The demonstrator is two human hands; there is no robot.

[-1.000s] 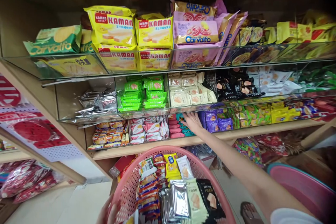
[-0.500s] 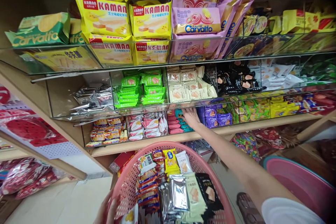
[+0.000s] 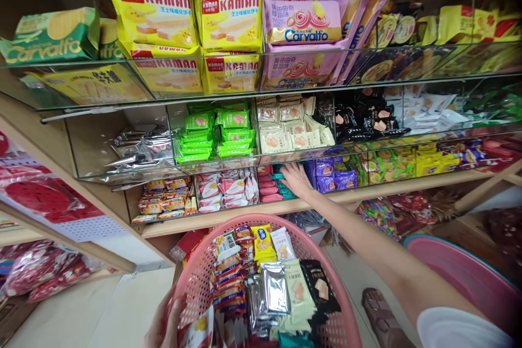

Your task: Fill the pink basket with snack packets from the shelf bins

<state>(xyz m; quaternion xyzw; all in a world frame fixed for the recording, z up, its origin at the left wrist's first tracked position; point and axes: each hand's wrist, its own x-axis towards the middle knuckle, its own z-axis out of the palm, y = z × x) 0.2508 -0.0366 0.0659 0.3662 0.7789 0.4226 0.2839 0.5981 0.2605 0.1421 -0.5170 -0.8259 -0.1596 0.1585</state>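
My left hand [image 3: 163, 319] grips the left rim of a pink plastic basket [image 3: 188, 261], fingers wrapped over its edge. Inside lie silver packets [image 3: 275, 289], cream packets [image 3: 299, 291], black packets [image 3: 320, 285], orange-brown packets [image 3: 228, 283] and a yellow packet [image 3: 263, 244]. Part of a teal packet [image 3: 296, 340] shows at the bottom edge. My right hand [image 3: 298, 180] reaches into the lowest shelf, fingers spread over small teal packets [image 3: 285, 187]. Its fingertips touch the packets, and nothing visible is held. Red-pink packets [image 3: 269, 185] lie left of it, purple packets [image 3: 336, 174] right.
Clear dividers split the shelves into compartments. Above are green packets [image 3: 234, 128], yellow wafer packs [image 3: 163, 16] and pink biscuit packs [image 3: 304, 19]. A wooden shelf edge [image 3: 240, 212] runs below my right hand. A pink tub [image 3: 452, 266] stands at right, near a sandalled foot [image 3: 379, 310].
The view has shifted slightly, so the shelves sit a little higher and further left. My right hand stays at the teal packets, with more of its fingers showing. My left hand keeps the basket rim.
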